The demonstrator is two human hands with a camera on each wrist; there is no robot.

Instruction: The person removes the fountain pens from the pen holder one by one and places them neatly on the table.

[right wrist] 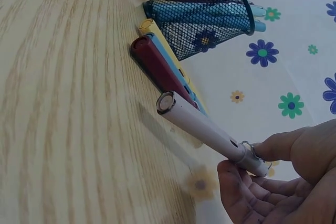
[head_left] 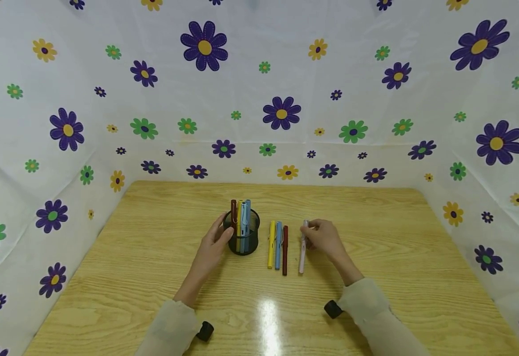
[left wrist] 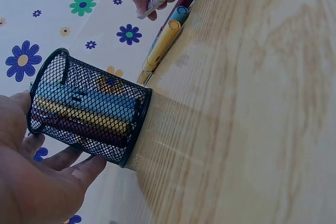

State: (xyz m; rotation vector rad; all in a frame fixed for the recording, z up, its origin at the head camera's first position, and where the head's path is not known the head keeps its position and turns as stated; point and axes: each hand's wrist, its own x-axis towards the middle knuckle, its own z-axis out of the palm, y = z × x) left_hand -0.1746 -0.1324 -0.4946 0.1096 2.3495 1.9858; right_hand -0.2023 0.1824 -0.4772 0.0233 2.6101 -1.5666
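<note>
My left hand (head_left: 210, 247) holds the side of a black mesh pen cup (left wrist: 86, 69), its thumb and fingers around the wall. Inside the upright cup stand several pens: dark red (head_left: 234, 210), yellow and blue. Between thumb and fingers, my right hand (head_left: 326, 238) pinches a pale pink pen (right wrist: 202, 127) near its clip end. In the right wrist view a shadow falls apart from that pen, so its near end looks raised off the wood. Left of it lie a yellow pen (head_left: 271, 244), a blue pen (head_left: 278, 245) and a dark red pen (head_left: 285, 250), side by side.
The wooden table (head_left: 152, 277) carries the cup and pens near its middle. A white cloth (head_left: 241, 89) with printed flowers rises behind the table and along both sides. Each sleeve has a small black device (head_left: 205, 331) at the wrist.
</note>
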